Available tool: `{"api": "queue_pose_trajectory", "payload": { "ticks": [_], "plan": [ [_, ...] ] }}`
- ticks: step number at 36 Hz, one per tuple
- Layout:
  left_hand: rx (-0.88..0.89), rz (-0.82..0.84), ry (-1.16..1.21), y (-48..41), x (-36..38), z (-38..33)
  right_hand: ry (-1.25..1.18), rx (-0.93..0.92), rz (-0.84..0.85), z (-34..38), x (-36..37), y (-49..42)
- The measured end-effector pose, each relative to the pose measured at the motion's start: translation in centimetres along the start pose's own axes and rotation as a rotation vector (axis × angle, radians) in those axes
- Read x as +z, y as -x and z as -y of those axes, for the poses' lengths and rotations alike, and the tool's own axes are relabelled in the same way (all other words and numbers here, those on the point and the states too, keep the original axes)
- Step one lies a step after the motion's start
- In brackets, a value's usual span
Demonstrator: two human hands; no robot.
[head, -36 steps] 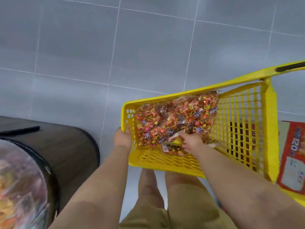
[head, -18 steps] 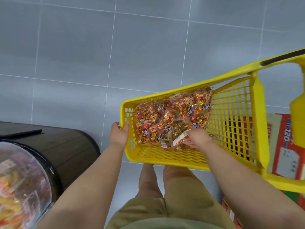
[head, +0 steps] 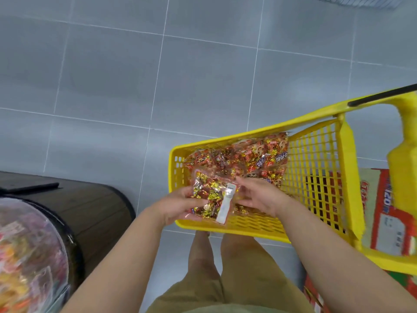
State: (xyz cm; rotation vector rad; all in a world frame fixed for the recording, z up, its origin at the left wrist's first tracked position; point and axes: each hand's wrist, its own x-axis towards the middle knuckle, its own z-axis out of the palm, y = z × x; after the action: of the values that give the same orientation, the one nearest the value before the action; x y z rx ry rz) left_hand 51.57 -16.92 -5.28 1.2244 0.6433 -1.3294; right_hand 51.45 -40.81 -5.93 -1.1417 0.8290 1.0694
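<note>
A yellow plastic shopping basket (head: 320,170) stands in front of me on the grey floor. A large clear bag of red and gold wrapped sweets (head: 248,157) lies inside it. Over the basket's near left corner I hold a smaller clear bag of gold and red sweets (head: 208,197) with a white label strip. My left hand (head: 178,205) grips its left edge, thumb on top. My right hand (head: 259,196) touches its right side with fingers spread and nearly straight.
A dark wooden round barrel stand (head: 74,206) with a clear-covered bin of sweets (head: 27,256) is at the left. A red printed carton (head: 390,213) lies right of the basket. The basket's long yellow handle (head: 404,123) with a black grip rises at the right. Grey tiled floor (head: 135,75) spreads ahead.
My left hand has left the basket's rim and taken the small bag of sweets. My right hand lifted that bag up out of the basket toward the left hand.
</note>
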Motion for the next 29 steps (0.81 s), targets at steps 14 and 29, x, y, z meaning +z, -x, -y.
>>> {"api": "queue_pose_trajectory", "payload": {
  "ticks": [14, 29],
  "plan": [
    [0.096, -0.293, 0.277, -0.2, -3.4, 5.5, 0.187, 0.193, -0.599, -1.2, 3.4, -13.3],
    [0.230, -0.449, 0.286, 0.4, -1.5, 2.5, 0.181, -0.033, -0.772, -4.4, -0.6, -3.8]
  ]
}}
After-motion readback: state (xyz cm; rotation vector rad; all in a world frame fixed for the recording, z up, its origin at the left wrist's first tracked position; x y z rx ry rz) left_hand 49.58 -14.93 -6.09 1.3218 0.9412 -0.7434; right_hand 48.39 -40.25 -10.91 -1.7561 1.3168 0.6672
